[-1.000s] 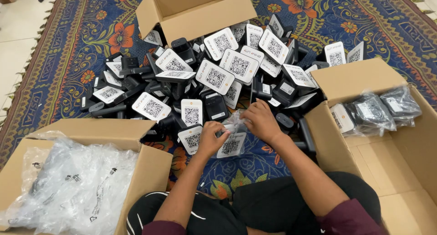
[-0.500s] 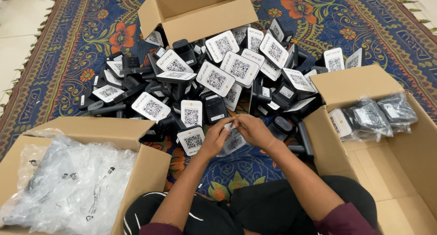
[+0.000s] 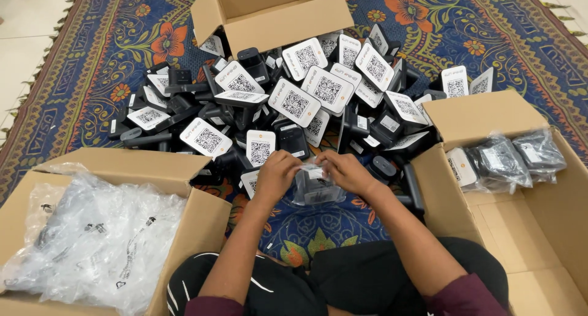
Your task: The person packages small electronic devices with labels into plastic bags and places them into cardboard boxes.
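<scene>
- The rug (image 3: 92, 65) holds a big pile of black stands (image 3: 294, 101), with boxes near its edges.
- A small bagged stand (image 3: 315, 187) lies between both hands, just past the knees.
- The left hand (image 3: 277, 172) and right hand (image 3: 346, 172) each pinch its bag top, equally near.

Rug (image 3: 92, 65): blue, orange-red floral pattern. Devices (image 3: 294, 101) at 12 o'clock: black, white square-pattern faces. 3 boxes (image 3: 269, 22): brown. Bags (image 3: 92, 242) at 8 o'clock: clear.
</scene>
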